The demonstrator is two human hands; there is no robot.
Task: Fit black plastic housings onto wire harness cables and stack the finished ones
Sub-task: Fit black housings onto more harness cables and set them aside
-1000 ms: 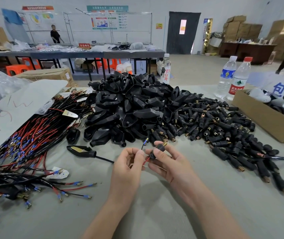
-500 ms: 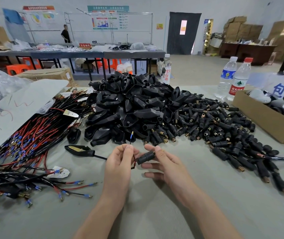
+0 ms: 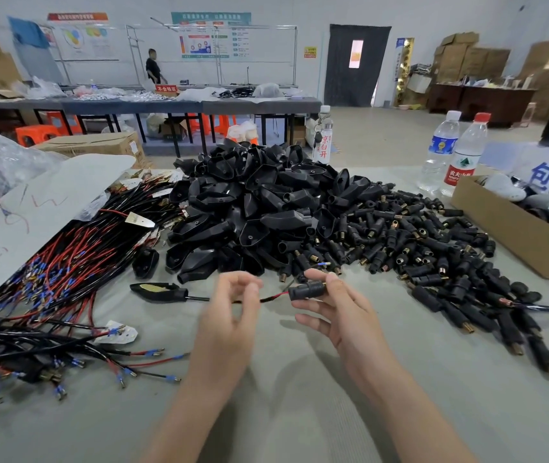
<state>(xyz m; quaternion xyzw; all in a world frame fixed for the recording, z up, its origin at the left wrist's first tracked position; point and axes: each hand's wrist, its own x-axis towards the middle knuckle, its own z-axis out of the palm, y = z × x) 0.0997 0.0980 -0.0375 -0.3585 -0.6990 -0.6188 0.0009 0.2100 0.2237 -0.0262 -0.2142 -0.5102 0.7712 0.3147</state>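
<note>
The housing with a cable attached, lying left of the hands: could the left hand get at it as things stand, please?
Probably yes: the housing lies just left of the left hand, only bare table between them. The hand may be holding a wire.

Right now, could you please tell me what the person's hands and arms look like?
Both forearms are bare to the frame's lower edge; no sleeves show. The left hand and right hand wear no gloves, and I see no ring, watch or bracelet, though the left is motion-blurred.
</note>
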